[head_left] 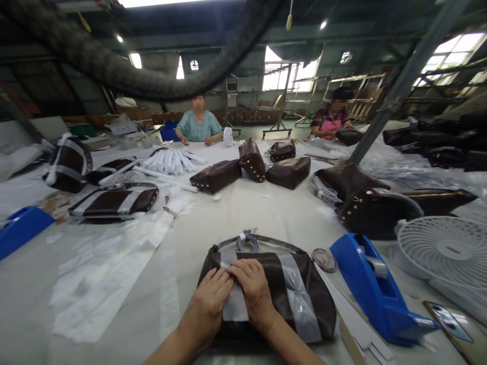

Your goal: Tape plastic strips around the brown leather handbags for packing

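Note:
A dark brown handbag (272,299) lies on the pale table in front of me, its strap along the far edge. Two silvery wrapping bands cross it, a left one (235,304) and a right one (299,294). My left hand (211,301) rests flat on the left band and the leather beside it. Touching its fingertips, my right hand (253,289) presses on the same band with fingers stretched out. A grey coiled cord (247,242) sits by the strap. What lies under my palms is hidden.
A blue tape dispenser (375,291), a white fan (449,251) and a phone (452,324) stand at the right. White sheets (110,274) lie left. Several brown bags (216,175) line the table's far part. Two people sit beyond. A dark hose (152,76) hangs overhead.

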{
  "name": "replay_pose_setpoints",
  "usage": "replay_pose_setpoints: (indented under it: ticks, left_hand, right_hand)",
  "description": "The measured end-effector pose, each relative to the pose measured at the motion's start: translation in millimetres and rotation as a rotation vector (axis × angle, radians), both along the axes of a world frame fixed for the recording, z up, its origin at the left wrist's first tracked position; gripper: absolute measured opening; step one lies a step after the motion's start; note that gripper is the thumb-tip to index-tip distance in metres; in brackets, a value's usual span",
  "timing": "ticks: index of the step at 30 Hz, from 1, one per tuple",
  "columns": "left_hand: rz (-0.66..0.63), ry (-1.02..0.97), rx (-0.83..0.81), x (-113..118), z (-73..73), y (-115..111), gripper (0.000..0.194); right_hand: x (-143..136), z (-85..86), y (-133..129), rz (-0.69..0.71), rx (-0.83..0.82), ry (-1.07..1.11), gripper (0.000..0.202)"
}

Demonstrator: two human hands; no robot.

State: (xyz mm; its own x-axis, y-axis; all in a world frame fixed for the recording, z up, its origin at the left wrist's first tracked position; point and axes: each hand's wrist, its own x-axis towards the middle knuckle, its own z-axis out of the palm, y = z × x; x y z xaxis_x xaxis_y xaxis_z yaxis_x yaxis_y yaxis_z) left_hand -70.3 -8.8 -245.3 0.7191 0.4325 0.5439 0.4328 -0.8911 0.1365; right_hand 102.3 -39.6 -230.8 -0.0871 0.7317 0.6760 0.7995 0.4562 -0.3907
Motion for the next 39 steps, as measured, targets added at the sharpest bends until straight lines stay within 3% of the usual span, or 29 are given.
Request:
replay_pose_setpoints:
  ticks: [4,6,9,14,17,21,26,30,35,39]
  left_hand:
    - [0.115,0.126,0.055,-3,-13.8,-25,0.061]
    - [0.167,0.178,0.109,-4,-23.2,-34,0.076]
    - [0.209,0.194,0.167,-4,-33.6,-37,0.089]
    - [0.179,0.102,0.11,-6,-38.5,-33,0.093]
    - [0.127,-0.042,-0.018,-9,-37.7,-33,0.1]
    - [0.09,-0.198,-0.231,-15,-28.8,-28,0.128]
    - [0.047,-0.065,-0.317,-19,-6.9,-13,0.144]
    - [0.021,-0.019,-0.287,-18,0.4,-5,0.146]
    - [-0.025,-0.123,-0.321,-17,-5.6,-4,0.144]
    - [-0.013,-0.083,-0.326,-17,-8.5,-6,0.132]
  right_hand:
    - [-2,-1.8,3,-0.006,0.075,-0.013,0.024]
    - [-4,-2.3,2,-0.011,0.082,-0.034,0.024]
    - [-6,-1.1,1,-0.011,0.083,-0.075,0.023]
    - [-7,1.8,-2,0.003,0.099,-0.109,0.024]
    - [-5,2.1,-7,0.048,0.075,-0.053,0.02]
    - [-6,0.5,-18,0.103,0.026,-0.014,0.02]
    - [-11,-0.8,-24,0.089,-0.017,-0.003,0.024]
    - [-17,-0.2,-26,0.041,-0.018,0.014,0.024]
    - [-19,0.3,-33,0.089,0.04,-0.09,0.026]
    - [-18,0.6,-37,0.129,0.06,-0.171,0.025]
